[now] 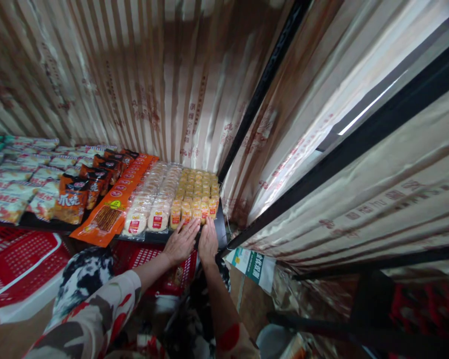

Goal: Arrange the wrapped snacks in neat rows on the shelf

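My left hand (180,242) and my right hand (208,241) lie side by side with fingers stretched flat against the front edge of a row of small yellow snack packs (195,192) on a dark shelf (221,230). The fingertips touch the nearest packs; neither hand grips anything. To the left of these packs lie rows of round pale rice crackers in clear wrap (154,197) and long orange packets (112,212).
Brown and orange snack bags (73,198) and pale bags (18,187) fill the shelf's left part. Red plastic baskets (17,259) sit below. Striped plastic curtains (134,75) hang behind, and black shelf bars (359,144) run along the right.
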{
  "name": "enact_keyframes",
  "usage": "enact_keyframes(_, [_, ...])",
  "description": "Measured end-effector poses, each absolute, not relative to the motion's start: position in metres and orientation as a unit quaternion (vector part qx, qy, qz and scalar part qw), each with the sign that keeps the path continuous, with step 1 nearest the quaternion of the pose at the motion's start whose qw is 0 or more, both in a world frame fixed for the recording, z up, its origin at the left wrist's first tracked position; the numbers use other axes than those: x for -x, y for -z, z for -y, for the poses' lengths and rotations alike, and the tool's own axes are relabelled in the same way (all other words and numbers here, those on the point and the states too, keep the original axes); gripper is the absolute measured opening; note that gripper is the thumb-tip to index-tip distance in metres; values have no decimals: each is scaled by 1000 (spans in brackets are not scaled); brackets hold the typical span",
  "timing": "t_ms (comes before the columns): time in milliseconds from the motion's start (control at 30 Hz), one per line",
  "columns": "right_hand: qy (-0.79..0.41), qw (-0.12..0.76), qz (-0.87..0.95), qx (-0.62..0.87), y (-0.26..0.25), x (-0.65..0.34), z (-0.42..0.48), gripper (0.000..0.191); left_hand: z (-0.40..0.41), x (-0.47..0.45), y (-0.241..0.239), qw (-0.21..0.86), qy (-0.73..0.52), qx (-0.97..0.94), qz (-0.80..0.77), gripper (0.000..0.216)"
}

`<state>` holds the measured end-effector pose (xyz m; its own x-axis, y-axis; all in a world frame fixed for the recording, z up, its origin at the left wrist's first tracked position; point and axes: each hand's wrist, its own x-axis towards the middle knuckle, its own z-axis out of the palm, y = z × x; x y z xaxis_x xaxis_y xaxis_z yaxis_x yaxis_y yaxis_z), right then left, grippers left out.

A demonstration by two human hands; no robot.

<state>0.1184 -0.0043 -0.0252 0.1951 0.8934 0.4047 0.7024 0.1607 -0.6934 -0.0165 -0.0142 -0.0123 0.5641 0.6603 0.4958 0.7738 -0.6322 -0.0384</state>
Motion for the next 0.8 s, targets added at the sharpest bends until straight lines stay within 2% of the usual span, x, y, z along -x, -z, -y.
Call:
enact_keyframes(333, [-40, 416, 664, 620, 24, -115, 4, 52, 15, 19, 9, 111, 206, 861, 453, 51])
enact_keyframes(533, [-8, 418, 676, 607, 21, -117, 12, 45, 20, 19, 9, 114, 197, 876, 425, 48])
enact_keyframes(800, [-15, 406, 692, 597, 17, -117, 10, 46, 18, 17, 9, 95, 194, 875, 432, 50])
